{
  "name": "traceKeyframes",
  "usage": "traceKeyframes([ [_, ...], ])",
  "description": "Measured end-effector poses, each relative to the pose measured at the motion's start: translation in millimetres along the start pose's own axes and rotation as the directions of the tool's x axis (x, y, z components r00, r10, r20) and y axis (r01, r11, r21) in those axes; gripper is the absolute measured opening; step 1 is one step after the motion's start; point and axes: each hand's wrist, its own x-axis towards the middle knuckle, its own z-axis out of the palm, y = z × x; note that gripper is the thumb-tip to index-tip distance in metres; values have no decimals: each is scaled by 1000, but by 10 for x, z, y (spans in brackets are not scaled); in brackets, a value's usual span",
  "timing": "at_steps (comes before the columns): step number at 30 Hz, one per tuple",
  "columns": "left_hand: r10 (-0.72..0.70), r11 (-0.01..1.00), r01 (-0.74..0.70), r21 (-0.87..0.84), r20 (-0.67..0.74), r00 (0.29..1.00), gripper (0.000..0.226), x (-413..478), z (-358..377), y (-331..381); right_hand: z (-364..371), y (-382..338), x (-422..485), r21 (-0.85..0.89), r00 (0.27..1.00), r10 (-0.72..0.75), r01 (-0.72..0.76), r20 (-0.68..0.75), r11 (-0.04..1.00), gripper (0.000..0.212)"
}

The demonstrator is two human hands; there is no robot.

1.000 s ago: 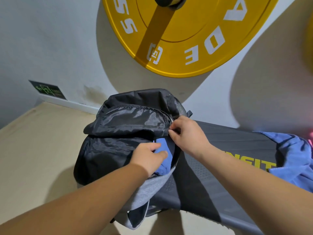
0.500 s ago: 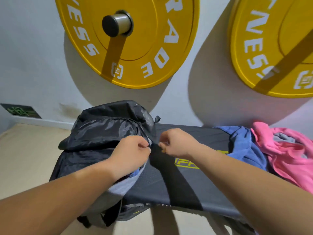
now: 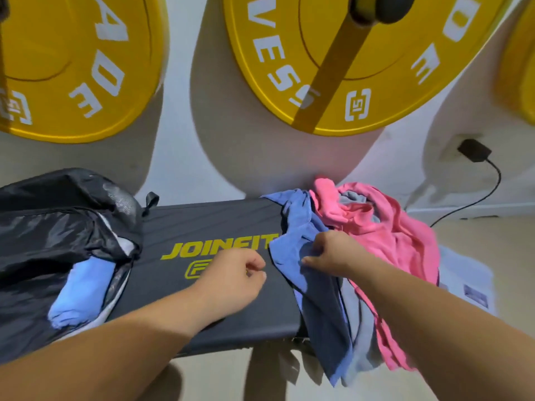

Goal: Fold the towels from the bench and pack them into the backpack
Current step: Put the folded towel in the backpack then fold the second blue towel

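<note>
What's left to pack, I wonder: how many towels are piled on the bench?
3: a blue towel gripped by the right hand, a pink towel right of it, a grey towel hanging between them. Others may lie hidden underneath.

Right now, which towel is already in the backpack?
The light blue towel, tucked in the black backpack. The darker blue, pink and grey ones lie on the bench.
</note>
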Motion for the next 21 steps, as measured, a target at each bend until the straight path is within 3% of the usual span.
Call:
traceKeyframes([
  [5, -16, 996, 15, 84, 8, 1000, 10, 5, 13, -190, 165, -172, 84, 61, 992, 14, -6, -127, 998, 60],
  [10, 56, 997, -56, 45, 8, 998, 13, -50, -120, -278, 127, -293, 289, 84, 990, 66, -55, -126, 995, 22],
  [13, 108, 991, -110, 74, 21, 994, 13, -119, -231, -343, 116, -368, 307, -40, 978, -9, 1, -207, 999, 25],
  [17, 154, 978, -158, 138, 41, 987, 22, -206, -385, -461, 182, -488, 323, -245, 984, -107, 69, -145, 967, 25],
  [19, 154, 977, -158, 141, 39, 987, 26, -244, -462, -514, 162, -569, 341, -256, 972, -140, 89, -189, 962, 21],
  [21, 161, 977, -164, 134, 31, 986, 31, -279, -534, -555, 90, -749, 328, -156, 938, -198, 158, -284, 975, 16],
])
